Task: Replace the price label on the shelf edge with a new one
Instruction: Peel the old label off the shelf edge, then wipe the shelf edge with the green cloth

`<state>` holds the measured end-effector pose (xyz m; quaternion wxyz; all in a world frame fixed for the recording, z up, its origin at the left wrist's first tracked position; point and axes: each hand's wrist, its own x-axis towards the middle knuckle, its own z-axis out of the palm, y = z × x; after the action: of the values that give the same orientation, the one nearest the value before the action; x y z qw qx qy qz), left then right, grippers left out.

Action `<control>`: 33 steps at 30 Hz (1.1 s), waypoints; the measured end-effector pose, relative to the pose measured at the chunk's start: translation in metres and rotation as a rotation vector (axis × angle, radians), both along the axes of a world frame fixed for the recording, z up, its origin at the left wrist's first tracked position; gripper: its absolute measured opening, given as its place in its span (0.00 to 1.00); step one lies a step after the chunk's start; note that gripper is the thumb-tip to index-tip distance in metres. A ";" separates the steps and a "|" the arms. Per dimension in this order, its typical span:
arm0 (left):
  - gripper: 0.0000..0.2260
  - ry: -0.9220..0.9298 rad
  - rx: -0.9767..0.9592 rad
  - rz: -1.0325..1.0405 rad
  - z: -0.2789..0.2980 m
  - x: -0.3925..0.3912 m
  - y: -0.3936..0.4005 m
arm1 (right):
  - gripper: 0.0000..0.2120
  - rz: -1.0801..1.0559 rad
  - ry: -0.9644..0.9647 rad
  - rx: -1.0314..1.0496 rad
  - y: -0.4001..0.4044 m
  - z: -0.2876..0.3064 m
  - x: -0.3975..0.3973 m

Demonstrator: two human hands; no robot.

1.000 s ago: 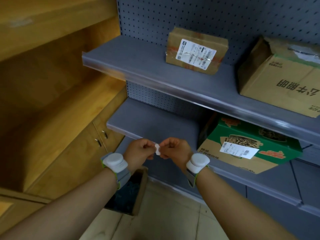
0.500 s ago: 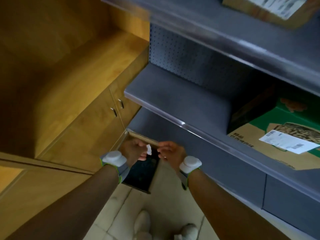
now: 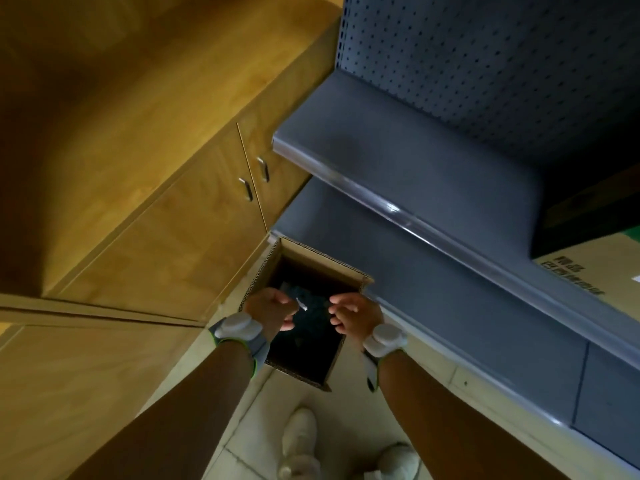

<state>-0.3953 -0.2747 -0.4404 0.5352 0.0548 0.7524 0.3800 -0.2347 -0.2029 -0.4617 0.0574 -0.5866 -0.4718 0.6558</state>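
Note:
My left hand (image 3: 272, 311) pinches a small white paper label (image 3: 302, 304) at its fingertips, right over an open cardboard box (image 3: 311, 261) standing on the floor. My right hand (image 3: 356, 315) is a little to the right of the label, fingers loosely curled and apart, holding nothing. Both hands hover above the box's dark inside. The grey shelf edge (image 3: 408, 221) with its clear label strip runs diagonally above and to the right of the hands.
A wooden cabinet (image 3: 194, 220) with two metal handles stands to the left of the box. Grey shelves and a perforated back panel (image 3: 502, 64) fill the right. A printed carton (image 3: 595, 268) sits on the shelf at far right. My white shoes (image 3: 299, 441) are on the tiled floor.
The view tilted down from the shelves to the floor box. Both hands dropped over the box; the right hand let go of the label, which stays in the left hand.

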 end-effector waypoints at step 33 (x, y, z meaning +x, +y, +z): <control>0.11 0.048 0.724 -0.305 0.345 0.137 0.118 | 0.15 -0.346 0.303 0.618 0.058 0.365 0.123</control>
<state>-0.2586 -0.1568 -0.0952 0.5141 0.3599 0.5653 0.5355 -0.1122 -0.1450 -0.0969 0.4102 -0.5092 -0.5273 0.5425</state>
